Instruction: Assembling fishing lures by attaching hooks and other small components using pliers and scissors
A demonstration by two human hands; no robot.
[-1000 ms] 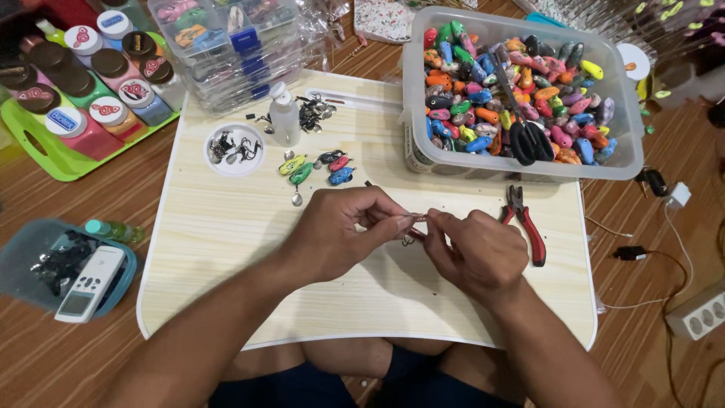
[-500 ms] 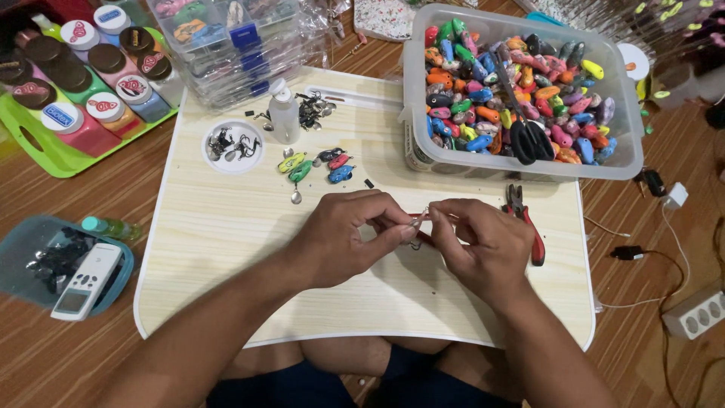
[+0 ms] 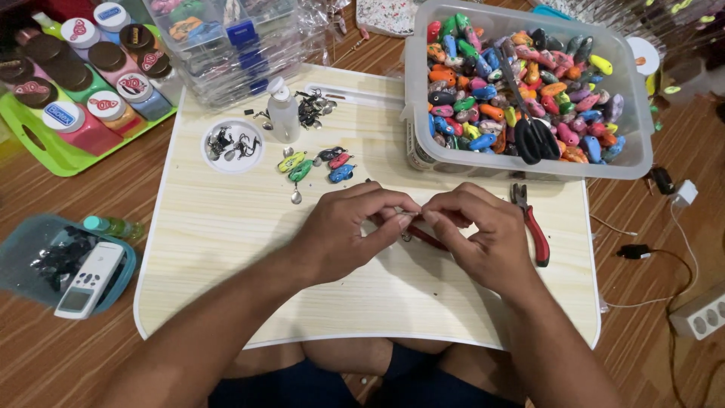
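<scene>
Little has shifted over the last second — a small metal piece point(image 3: 408, 221) is still pinched between the closed fingertips of the left hand point(image 3: 349, 230) and right hand point(image 3: 476, 236), so fitting appears ongoing. Red-handled pliers point(image 3: 532, 227) lie untouched at three o'clock.

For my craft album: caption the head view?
Both hands pinch a small lure over a pale board.

Both hands point(image 3: 419, 227) pinch something small, perhaps a lure.
</scene>
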